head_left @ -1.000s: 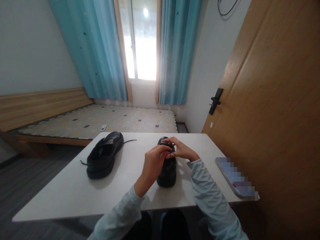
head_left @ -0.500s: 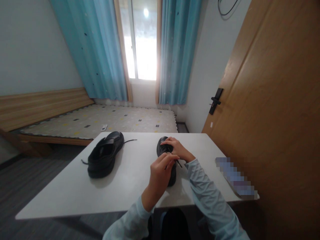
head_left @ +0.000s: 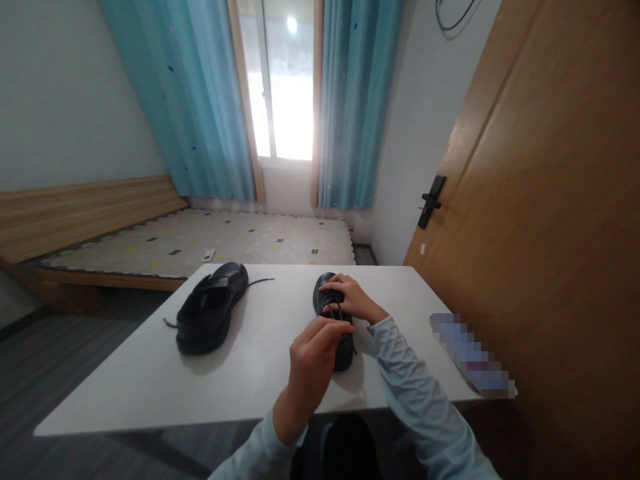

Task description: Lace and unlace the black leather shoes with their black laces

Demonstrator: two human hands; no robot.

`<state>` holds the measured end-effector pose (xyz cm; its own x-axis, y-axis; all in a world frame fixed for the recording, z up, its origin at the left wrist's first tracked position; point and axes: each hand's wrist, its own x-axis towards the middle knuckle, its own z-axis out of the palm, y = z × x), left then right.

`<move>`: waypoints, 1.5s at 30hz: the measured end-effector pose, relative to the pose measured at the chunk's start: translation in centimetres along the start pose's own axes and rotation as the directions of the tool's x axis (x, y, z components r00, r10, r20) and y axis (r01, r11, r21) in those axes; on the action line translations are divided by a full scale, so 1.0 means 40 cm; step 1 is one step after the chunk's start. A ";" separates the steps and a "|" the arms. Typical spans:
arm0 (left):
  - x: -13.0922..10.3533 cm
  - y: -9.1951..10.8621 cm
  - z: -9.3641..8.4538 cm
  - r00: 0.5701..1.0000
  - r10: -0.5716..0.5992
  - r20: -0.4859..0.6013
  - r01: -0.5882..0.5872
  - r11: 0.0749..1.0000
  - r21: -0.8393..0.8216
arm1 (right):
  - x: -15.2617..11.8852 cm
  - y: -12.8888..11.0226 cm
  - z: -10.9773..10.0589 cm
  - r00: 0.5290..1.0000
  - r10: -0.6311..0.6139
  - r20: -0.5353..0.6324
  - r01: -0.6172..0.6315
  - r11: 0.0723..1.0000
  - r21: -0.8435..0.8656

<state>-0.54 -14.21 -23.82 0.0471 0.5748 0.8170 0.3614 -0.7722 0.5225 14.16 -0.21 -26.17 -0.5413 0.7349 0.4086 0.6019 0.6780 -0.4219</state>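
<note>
A black lace-up shoe [head_left: 344, 357] rests on the white table [head_left: 255, 373], toe toward the window. My left hand [head_left: 313, 353] is over its rear part, fingers pinched on a dark shoelace [head_left: 338, 311] that runs up toward the eyelets. Across the front of the same shoe lies my right hand [head_left: 354, 298], its fingers gripping the upper around the lacing. My hands partly cover the shoe's middle. To the left stands the other black shoe [head_left: 203, 323], untouched, with lace ends sticking out at its toe and heel sides.
A pixelated flat item [head_left: 470, 353] lies at the table's right edge, near a wooden door [head_left: 550, 220] with a black handle. Beyond the table is a bed [head_left: 260, 233] with a small white remote-like object [head_left: 209, 255] on it. Blue curtains [head_left: 210, 100] flank the window.
My left hand has moved back toward me and slightly left, drawing the lace away from the eyelets. My right hand stays on the shoe's front, with only a slight shift.
</note>
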 end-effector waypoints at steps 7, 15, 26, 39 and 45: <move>-0.004 0.019 -0.019 1.000 0.004 -0.012 -0.004 1.000 -0.015 | 0.001 -0.001 0.002 1.000 -0.006 -0.003 0.006 0.999 -0.038; -0.009 0.032 -0.023 0.999 0.033 0.010 -0.033 0.999 -0.005 | -0.001 0.001 0.002 1.000 -0.001 -0.001 0.001 0.999 -0.050; 0.013 0.035 -0.027 0.996 0.058 0.070 -0.062 0.997 0.050 | -0.002 0.004 0.006 1.000 0.017 -0.013 -0.017 0.999 -0.048; 0.162 -0.040 -0.021 0.987 -0.144 0.072 0.146 0.989 -0.018 | -0.009 0.008 -0.016 1.000 0.004 -0.011 -0.003 0.997 0.080; 0.219 -0.166 0.005 0.898 -0.421 -0.126 0.378 0.887 -0.266 | -0.013 0.013 -0.052 1.000 -0.023 0.014 0.016 0.924 0.382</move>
<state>-2.32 -4.01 -20.19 -0.2274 0.8070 0.5449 0.0908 -0.5396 0.8370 15.97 -0.27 -24.93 -0.5629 0.7195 0.4067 0.3236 0.6446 -0.6926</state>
